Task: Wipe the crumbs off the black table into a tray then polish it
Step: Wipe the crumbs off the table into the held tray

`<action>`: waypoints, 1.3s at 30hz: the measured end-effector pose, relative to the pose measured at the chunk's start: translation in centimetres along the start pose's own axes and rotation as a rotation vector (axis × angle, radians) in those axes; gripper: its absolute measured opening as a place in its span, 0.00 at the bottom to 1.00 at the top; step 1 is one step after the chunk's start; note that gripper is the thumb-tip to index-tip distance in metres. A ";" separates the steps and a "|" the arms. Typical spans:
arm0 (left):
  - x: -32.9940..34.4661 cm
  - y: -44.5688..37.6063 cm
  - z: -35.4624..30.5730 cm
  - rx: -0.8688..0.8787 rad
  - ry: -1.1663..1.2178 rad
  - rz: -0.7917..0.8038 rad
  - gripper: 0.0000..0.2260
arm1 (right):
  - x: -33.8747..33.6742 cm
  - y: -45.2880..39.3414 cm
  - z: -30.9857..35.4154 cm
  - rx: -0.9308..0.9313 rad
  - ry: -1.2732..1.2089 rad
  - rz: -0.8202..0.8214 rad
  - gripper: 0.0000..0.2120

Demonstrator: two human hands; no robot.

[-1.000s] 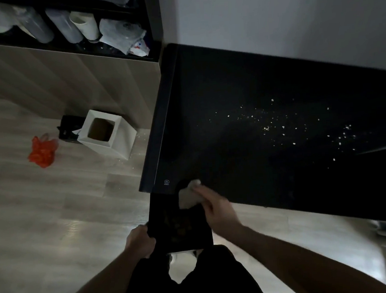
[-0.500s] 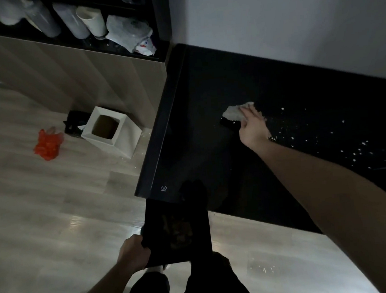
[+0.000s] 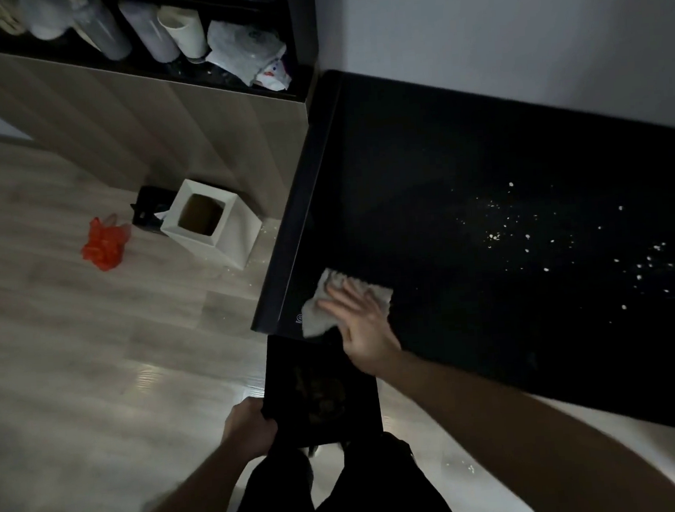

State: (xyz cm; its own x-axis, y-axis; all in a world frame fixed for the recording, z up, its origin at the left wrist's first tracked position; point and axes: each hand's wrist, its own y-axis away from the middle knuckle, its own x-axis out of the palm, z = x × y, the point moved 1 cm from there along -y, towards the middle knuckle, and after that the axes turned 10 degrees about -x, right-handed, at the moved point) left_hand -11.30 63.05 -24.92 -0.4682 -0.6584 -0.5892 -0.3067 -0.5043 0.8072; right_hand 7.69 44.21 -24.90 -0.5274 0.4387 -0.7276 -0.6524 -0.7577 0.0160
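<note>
A pale crumpled cloth point(image 3: 333, 304) was pressed flat-fingered by the right hand point(image 3: 363, 326) at the black table point(image 3: 461, 157) corner; the dark rectangular tray point(image 3: 318, 394), gripped by the left hand point(image 3: 248, 428), was held below to catch crumbs point(image 3: 528, 236).

A home room: wood-look floor point(image 3: 75, 377), white bin point(image 3: 212, 221), cluttered shelf point(image 3: 190, 45), black table point(image 3: 485, 203)

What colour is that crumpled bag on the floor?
The bag is bright orange-red, seen in the head view.
</note>
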 end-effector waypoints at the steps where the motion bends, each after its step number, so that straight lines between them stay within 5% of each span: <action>1: -0.1 0.2 -0.1 0.001 0.009 0.000 0.06 | 1.0 1.3 1.1 0.011 -0.060 0.012 0.27; 9: -1.0 1.1 -0.1 0.049 -0.001 0.028 0.12 | 1.9 8.9 7.6 0.340 -0.395 -0.067 0.33; 16: -1.7 0.0 0.5 0.108 0.006 0.088 0.12 | -4.1 3.3 3.8 0.337 -0.361 -0.433 0.26; 21: -1.4 -1.8 0.8 0.147 -0.005 0.079 0.09 | -4.8 -1.2 -2.1 0.430 -0.039 -0.285 0.23; 25: -1.5 -2.1 0.6 0.152 -0.023 0.042 0.05 | -1.8 -0.1 -0.4 0.378 0.046 -0.222 0.23; 34: -1.4 -1.7 0.4 0.171 -0.101 0.023 0.05 | 3.2 9.8 8.6 0.359 -0.202 -0.063 0.30; 39: -0.5 -0.4 -1.2 0.165 -0.119 0.048 0.04 | 0.4 12.8 9.4 0.533 -0.435 -0.317 0.31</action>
State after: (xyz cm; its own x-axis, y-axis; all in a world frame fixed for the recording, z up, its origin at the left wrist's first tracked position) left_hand -9.98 62.94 -25.02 -0.5772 -0.6041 -0.5494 -0.4086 -0.3688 0.8349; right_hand -5.99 39.24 -18.50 -0.3659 0.8312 -0.4186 -0.9251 -0.2756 0.2613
